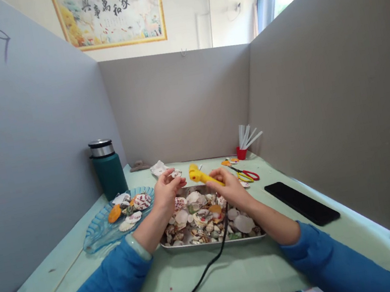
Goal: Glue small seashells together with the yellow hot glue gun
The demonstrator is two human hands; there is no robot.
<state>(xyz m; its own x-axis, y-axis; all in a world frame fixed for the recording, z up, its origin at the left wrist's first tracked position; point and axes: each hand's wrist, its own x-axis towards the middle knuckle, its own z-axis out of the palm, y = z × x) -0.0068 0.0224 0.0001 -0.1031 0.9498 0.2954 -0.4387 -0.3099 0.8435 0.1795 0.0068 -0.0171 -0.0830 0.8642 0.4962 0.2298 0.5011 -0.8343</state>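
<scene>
My left hand pinches a small pale shell with a dark pattern, above the back left edge of the tray. Wrapped round a yellow glue gun is my right hand; its nozzle end points left, a short way from the small shell. A black cord runs from the glue gun across the tray to the front edge of the table. Below both hands lies the metal tray, full of mixed shells.
On the left are a blue glass dish with several shells, a thin stick and a green bottle. Scissors, a red cup of white sticks and a black phone lie right. Grey partitions surround the table.
</scene>
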